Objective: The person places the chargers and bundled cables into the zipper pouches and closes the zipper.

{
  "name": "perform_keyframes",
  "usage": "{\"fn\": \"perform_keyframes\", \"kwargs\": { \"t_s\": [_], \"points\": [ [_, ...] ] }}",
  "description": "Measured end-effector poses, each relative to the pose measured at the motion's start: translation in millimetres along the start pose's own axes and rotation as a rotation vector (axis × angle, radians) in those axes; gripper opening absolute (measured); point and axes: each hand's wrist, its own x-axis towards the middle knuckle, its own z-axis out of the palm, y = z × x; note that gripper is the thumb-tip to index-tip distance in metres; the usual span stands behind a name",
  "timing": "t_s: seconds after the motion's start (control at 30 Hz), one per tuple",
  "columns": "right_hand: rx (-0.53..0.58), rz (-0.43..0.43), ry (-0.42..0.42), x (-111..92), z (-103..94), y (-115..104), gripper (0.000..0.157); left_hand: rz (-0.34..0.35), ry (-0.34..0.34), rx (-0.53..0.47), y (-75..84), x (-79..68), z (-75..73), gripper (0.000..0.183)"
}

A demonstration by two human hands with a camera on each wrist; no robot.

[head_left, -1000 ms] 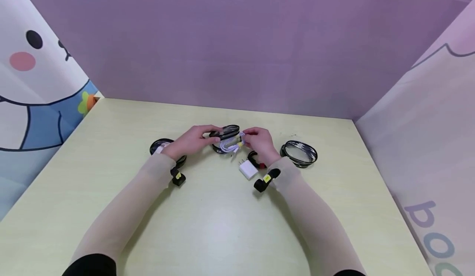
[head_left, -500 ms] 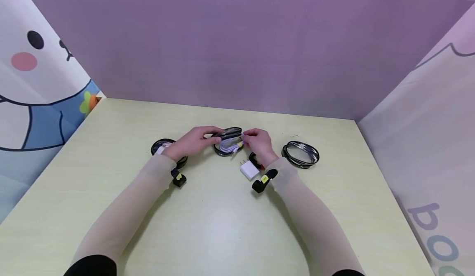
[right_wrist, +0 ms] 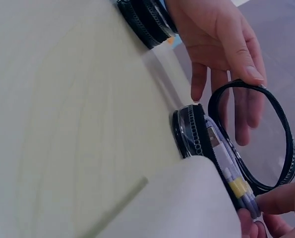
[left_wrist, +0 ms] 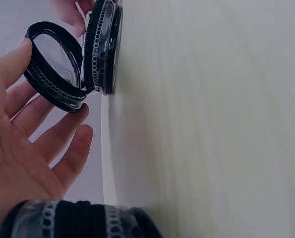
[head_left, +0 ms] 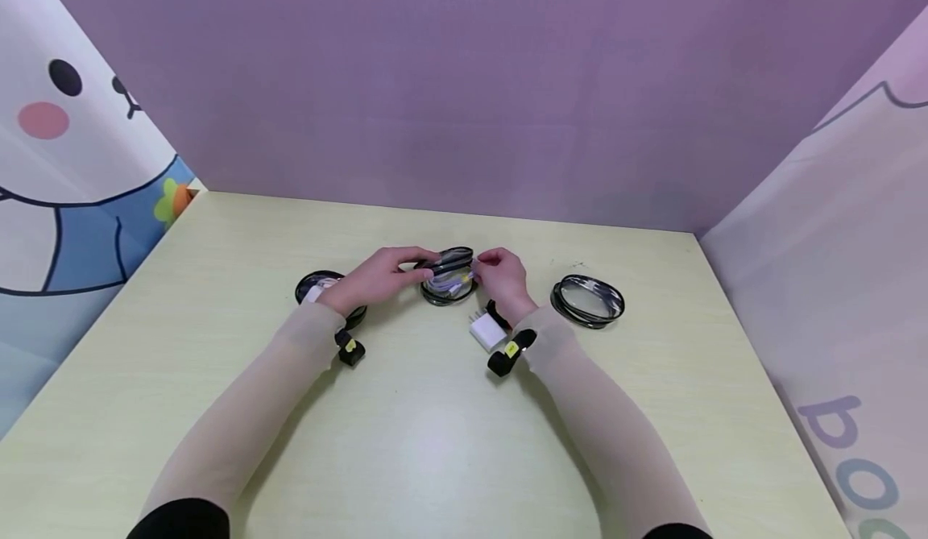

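A round clear zip case with black trim [head_left: 441, 301] lies unzipped on the table between the hands. My left hand [head_left: 380, 279] holds its raised lid [left_wrist: 63, 96] by the rim, thumb on one side and fingers on the other. A coiled pale purple USB cable [right_wrist: 242, 194] with a yellow band sits within the case's lower half. At the case's right side, my right hand [head_left: 505, 281] pinches the coil's edge between thumb and fingers.
Left, partly behind the left hand, lies another round case [head_left: 312, 283] with pale contents. A third round case [head_left: 587, 301] lies right. A white charger plug [head_left: 487, 331] and a black coiled cord [head_left: 496, 311] sit near the right wrist. A purple wall [head_left: 449, 120] stands behind the table.
The purple cable has gone down and left into the case, with the right hand shifting slightly along. The left hand keeps holding the lid up.
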Motion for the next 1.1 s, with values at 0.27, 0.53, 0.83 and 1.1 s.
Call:
{"fn": "perform_keyframes", "kwargs": {
  "t_s": [0.27,0.53,0.83,1.1],
  "points": [
    [-0.054,0.005,-0.071,-4,-3.9,-1,0.023,-0.002,0.004,0.004,0.1,-1.0,0.7,0.044],
    [-0.13,-0.026,-0.126,-9,-10.4,-6,0.028,-0.009,0.005,-0.003,-1.7,-0.1,-0.1,0.041],
    [-0.142,-0.062,-0.141,-7,-10.8,-2,0.029,-0.009,0.0,-0.031,1.3,-0.9,1.9,0.039],
    [-0.196,-0.035,-0.113,-3,-10.2,-2,0.025,-0.012,-0.002,-0.042,-0.9,0.3,1.6,0.039]
  ]
}}
